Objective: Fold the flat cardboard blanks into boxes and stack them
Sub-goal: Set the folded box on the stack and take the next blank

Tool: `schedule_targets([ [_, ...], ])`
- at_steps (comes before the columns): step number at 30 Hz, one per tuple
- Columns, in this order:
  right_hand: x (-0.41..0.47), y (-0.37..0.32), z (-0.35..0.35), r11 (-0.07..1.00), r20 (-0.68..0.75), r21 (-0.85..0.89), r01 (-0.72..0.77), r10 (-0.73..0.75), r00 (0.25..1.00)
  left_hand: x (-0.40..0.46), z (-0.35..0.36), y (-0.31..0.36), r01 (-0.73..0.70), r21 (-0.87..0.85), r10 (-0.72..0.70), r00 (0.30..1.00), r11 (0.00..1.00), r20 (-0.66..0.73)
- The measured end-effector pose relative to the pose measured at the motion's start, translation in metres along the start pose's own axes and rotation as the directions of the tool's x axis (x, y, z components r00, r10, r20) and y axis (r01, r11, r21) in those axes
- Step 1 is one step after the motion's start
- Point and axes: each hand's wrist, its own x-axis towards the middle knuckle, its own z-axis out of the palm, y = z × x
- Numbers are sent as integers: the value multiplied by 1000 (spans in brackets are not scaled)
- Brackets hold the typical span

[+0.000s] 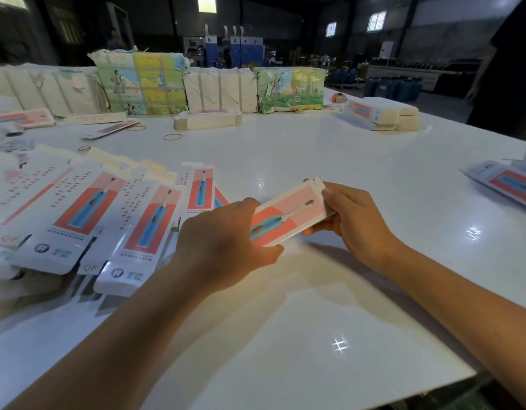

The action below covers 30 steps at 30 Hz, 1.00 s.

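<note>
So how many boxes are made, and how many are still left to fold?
Some look done: a small stack of boxes sits at the table's far right. In hand: the left hand and right hand hold one box at its ends. Left: many flat blanks spread out on the left.
</note>
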Motion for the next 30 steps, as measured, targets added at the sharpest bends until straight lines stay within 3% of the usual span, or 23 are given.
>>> schedule_targets([
  [4, -2, -3, -1, 998, -31, -59, -5, 3, 1000, -1, 0, 1, -24, 69, 25, 1000, 997, -16],
  [8, -8, -3, 1, 975, -59, -209, 79, -93, 994, -1, 1, 5, -27, 105, 31, 999, 994, -35],
  [11, -16, -5, 9, 886, -30, -434, 160, -192, 981, -2, 2, 5, -34, 56, 37, 998, 998, -54],
  [14, -20, -4, 16, 774, 17, -615, 149, -176, 984, -2, 2, 6, -39, 44, 42, 996, 998, -73],
  [20, -13, -10, 10, 974, 72, -226, 25, -9, 997, 2, 0, -2, 46, -17, -47, 995, 999, -90],
  [26, -16, -6, 11, 853, 243, -478, 208, -98, 965, 4, -4, -5, 19, -69, -23, 998, 997, -53],
  [30, -14, -7, 5, 710, 336, -559, 428, -278, 900, 1, -18, -9, -25, 36, 24, 999, 999, 24],
])
